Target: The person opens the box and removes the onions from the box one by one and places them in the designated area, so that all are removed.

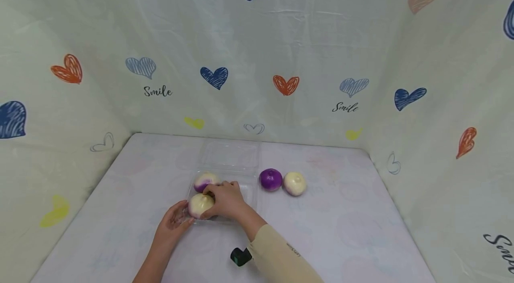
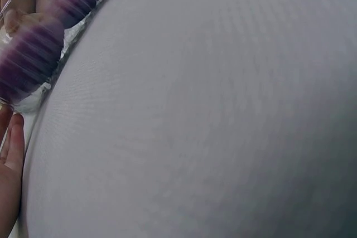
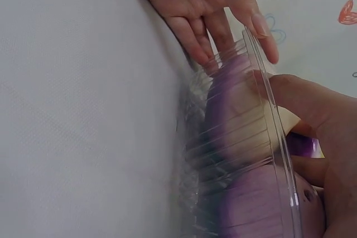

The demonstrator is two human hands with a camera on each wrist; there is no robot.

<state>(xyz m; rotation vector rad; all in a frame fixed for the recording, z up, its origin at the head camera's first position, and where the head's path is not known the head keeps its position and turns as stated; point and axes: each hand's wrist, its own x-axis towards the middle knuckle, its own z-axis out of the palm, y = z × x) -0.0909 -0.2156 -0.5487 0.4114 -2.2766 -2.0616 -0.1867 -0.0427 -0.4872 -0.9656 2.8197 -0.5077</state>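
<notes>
A clear plastic container (image 1: pixel 250 191) with its lid (image 1: pixel 230 154) folded back lies on the table. In its left part sit a cream-and-purple onion (image 1: pixel 205 180) at the back and a cream onion (image 1: pixel 200 205) in front. My right hand (image 1: pixel 228 200) holds the front onion, thumb on the near side and fingers over its top. My left hand (image 1: pixel 170 225) touches the container's left corner with fairly straight fingers. In the right wrist view, a purplish onion (image 3: pixel 262 204) shows through the ribbed wall, beneath the right hand; the head view hides it.
Right of the container, a purple onion (image 1: pixel 271 180) and a cream onion (image 1: pixel 295 184) stand side by side on the white table (image 1: pixel 341 229). A small black object (image 1: pixel 240 256) lies by the right sleeve. A curtain (image 1: pixel 309 42) printed with hearts surrounds the table.
</notes>
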